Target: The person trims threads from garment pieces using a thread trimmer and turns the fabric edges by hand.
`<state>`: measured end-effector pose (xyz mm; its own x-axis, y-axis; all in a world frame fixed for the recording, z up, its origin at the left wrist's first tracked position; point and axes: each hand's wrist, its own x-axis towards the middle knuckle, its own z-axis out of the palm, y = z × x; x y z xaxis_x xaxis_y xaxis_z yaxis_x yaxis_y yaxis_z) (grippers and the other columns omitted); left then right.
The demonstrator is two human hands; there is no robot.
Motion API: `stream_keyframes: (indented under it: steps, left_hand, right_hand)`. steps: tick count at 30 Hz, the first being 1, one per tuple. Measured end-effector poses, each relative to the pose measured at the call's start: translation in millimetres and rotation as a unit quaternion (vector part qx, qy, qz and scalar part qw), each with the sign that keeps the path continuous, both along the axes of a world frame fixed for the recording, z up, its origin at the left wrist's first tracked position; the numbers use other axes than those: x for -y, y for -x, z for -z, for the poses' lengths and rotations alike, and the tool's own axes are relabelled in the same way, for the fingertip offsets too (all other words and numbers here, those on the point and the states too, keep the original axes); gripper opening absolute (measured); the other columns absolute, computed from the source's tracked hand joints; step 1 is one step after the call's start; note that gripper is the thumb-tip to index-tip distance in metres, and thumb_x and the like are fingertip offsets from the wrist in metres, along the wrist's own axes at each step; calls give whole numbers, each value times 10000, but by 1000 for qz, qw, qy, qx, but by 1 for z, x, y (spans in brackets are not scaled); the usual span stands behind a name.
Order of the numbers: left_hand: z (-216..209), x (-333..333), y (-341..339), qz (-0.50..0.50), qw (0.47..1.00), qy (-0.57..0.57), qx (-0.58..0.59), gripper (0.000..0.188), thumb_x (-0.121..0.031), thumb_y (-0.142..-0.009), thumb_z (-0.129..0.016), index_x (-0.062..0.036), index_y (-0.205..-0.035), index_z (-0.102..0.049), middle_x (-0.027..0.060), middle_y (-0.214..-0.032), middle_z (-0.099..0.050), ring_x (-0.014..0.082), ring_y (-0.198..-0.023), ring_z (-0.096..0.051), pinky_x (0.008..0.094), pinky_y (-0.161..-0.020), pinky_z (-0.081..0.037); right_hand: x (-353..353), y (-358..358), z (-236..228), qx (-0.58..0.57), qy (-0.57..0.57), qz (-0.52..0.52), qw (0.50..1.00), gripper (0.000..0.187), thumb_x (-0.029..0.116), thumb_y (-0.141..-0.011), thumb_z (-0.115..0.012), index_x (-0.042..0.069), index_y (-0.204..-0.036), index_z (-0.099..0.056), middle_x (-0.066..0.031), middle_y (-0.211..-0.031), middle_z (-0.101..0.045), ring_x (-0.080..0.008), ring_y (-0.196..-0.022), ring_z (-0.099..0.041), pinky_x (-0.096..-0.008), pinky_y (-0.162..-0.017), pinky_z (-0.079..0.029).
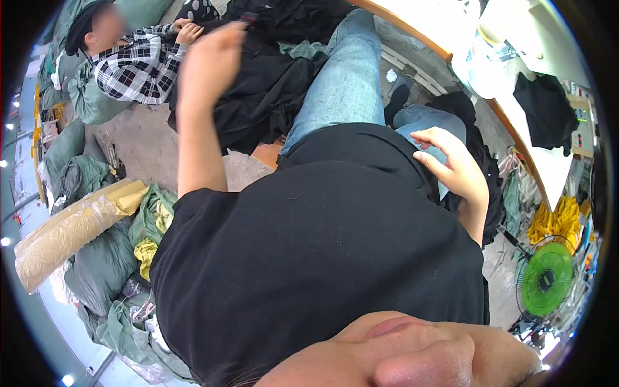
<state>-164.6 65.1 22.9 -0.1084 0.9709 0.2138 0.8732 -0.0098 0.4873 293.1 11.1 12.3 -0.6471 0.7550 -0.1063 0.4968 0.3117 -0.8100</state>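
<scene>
At the upper left, my left hand [216,58] is raised over a heap of black cloth [258,90]. Its fingers look bent but are smeared by motion, so I cannot tell whether they hold any cloth. My right hand [451,164] hangs beside my right hip, just above my light blue jeans [351,77]. Thumb and fingers there are apart and slightly curved, with nothing visible between them. A black piece of cloth [548,115] lies on the white work table [548,174] at the right.
Beyond the heap sits a person in a checked shirt [138,68], hands together near dark cloth. A wrapped roll [77,229] lies on green sacks [106,264] at the left. At the right stand a green fan [547,277] and yellow cloth [556,222].
</scene>
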Motion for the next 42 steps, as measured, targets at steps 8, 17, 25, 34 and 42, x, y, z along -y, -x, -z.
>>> stream_keyframes:
  steps: [8,17,25,34,42]
  left_hand:
    - [199,-68,-86,257,951,167,34,304,-164,-1003,-516,-2,-1184,-699,266,-1164,-694,407,-1109,-675,453,-972,-532]
    - [120,-47,-89,246,931,254,89,255,-231,-951,-629,17,-938,-684,237,-952,-710,417,-940,-684,482,-830,-527]
    - [138,-69,-94,251,959,9,128,217,-162,-979,-589,-19,-1104,-694,207,-1037,-696,390,-1036,-662,457,-911,-526]
    - [191,-65,-74,229,938,250,72,274,-245,-989,-577,9,-1024,-675,269,-1021,-700,445,-999,-674,499,-869,-513]
    - [31,-15,-126,384,892,153,182,141,-107,-915,-602,11,-949,-672,228,-911,-699,405,-885,-687,450,-764,-536]
  right_hand:
    - [9,10,-11,-30,-7,9,999,305,125,-913,-753,-14,-1173,-675,-139,-1010,-689,-269,-955,-680,-358,-880,-534]
    - [-1,-15,-7,-54,57,79,994,275,74,-899,-738,-37,-1146,-690,-141,-987,-703,-239,-938,-705,-336,-856,-542]
    - [-25,51,-25,-106,-55,-28,992,254,64,-918,-713,-24,-1154,-677,-144,-1046,-681,-254,-909,-704,-341,-838,-551]
    - [4,53,16,-137,-83,61,985,132,46,-921,-707,-11,-1038,-726,-130,-1005,-709,-236,-921,-689,-329,-830,-545]
    - [-6,58,9,-92,-101,134,981,740,161,-867,-792,22,-1506,-446,-192,-1496,-491,-346,-1372,-482,-437,-1134,-390]
